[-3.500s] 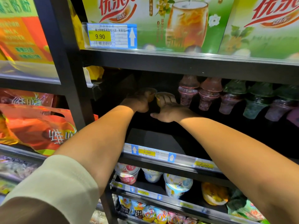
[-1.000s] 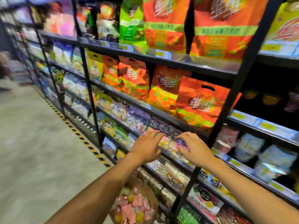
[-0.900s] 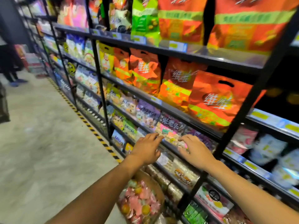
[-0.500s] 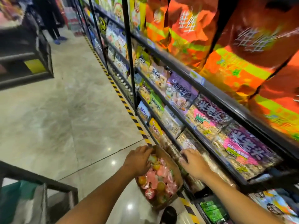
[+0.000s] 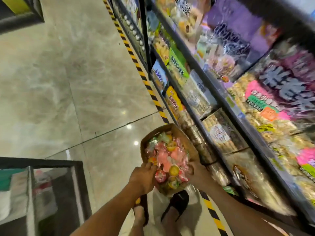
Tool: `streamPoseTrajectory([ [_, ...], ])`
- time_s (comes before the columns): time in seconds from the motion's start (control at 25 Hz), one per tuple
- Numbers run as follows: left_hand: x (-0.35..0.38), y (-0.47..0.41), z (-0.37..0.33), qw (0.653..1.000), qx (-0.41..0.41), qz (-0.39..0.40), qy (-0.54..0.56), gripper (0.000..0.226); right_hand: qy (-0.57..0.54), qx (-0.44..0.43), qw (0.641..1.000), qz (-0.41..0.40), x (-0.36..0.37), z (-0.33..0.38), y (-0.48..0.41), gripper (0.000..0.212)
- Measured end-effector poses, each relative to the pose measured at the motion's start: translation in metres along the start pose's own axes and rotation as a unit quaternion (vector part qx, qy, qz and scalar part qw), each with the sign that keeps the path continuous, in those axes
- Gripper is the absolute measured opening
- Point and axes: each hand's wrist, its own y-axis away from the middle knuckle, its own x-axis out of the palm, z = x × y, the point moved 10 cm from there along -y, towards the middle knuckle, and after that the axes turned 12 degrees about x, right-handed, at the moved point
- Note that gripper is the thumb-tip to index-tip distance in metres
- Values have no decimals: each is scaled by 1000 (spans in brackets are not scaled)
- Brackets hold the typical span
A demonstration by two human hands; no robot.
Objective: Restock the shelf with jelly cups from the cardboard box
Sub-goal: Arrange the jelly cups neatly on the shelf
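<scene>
Beside shelf point(image 5: 219, 101), cardboard box point(image 5: 181, 134) set lengthwise along it, open upward; jelly cups point(image 5: 166, 155) gripped by curled fingers of left hand point(image 5: 144, 178), right hand point(image 5: 198, 174).

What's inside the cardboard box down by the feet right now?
The cardboard box holds loose jelly cups, pink, yellow, orange and green, heaped high. The left hand and right hand cover the nearest ones; lower layers and the bottom are hidden.

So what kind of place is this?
Probably a supermarket aisle: long black shelves packed with bagged snacks, yellow-black hazard tape along the tiled floor, and a cardboard box of jelly cups.
</scene>
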Motion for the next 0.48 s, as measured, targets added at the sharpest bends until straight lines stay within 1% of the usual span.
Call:
streamPoseTrajectory([
  [0.08,29,-20,9,1000,3,20,3,69,-9,17,1000,8,27,-19,-26,12],
  [0.16,62,-47,23,999,-2,50,-2,64,-24,29,999,20,57,-39,-54,37],
  [0.2,77,-61,30,998,-2,61,-7,63,-23,35,999,20,71,-51,-68,45],
  [0.24,94,-80,40,997,2,70,-12,66,-22,42,999,19,87,-64,-85,49],
  [0.36,149,-139,70,995,4,102,-7,78,-26,56,998,13,127,-92,-125,42],
  [0.48,192,-185,94,991,-9,131,16,77,-64,65,996,-1,161,-113,-157,36],
])
